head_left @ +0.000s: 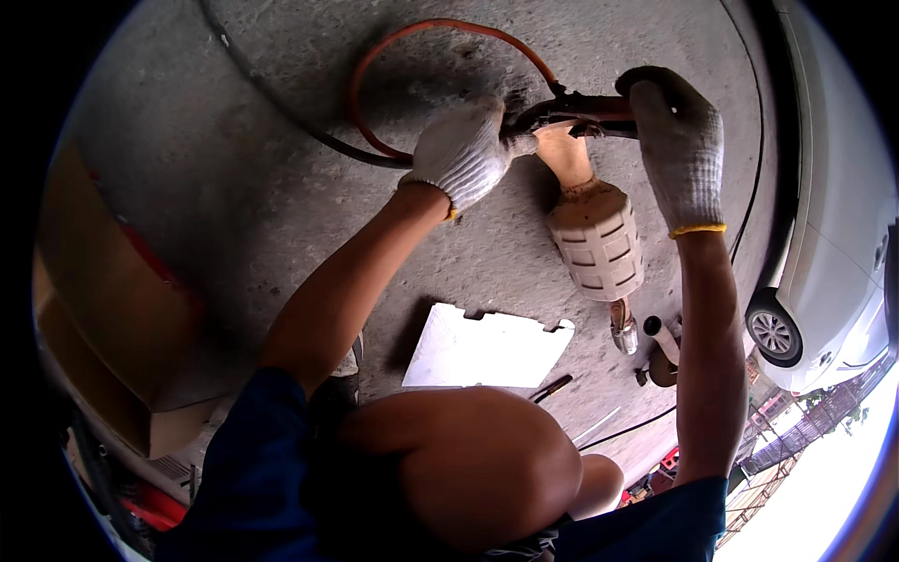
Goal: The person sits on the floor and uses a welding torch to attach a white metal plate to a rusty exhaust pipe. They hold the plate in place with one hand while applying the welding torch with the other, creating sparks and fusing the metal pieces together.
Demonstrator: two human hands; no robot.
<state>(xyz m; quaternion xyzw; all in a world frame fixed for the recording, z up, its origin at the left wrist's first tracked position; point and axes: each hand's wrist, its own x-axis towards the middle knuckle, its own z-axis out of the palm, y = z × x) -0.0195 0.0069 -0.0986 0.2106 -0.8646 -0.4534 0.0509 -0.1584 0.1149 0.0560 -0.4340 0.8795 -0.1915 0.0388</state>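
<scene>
Both gloved hands, left point(464, 150) and right point(679, 140), close around our torch point(571, 112) (hoses point(412, 56) attached); below, the exhaust part point(595, 239) could scorch us.

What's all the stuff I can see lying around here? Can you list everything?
torch tool: one, dark metal, top centre, gripped at both ends
hoses: two, orange and black, looping on the concrete above
exhaust part: one, rusty tan with a slotted shield, below the tool
white board: one, flat on the ground, centre
cardboard: brown, left edge
car: one, white, right edge
left hand: white knit glove, on the tool
right hand: white knit glove, on the tool
</scene>
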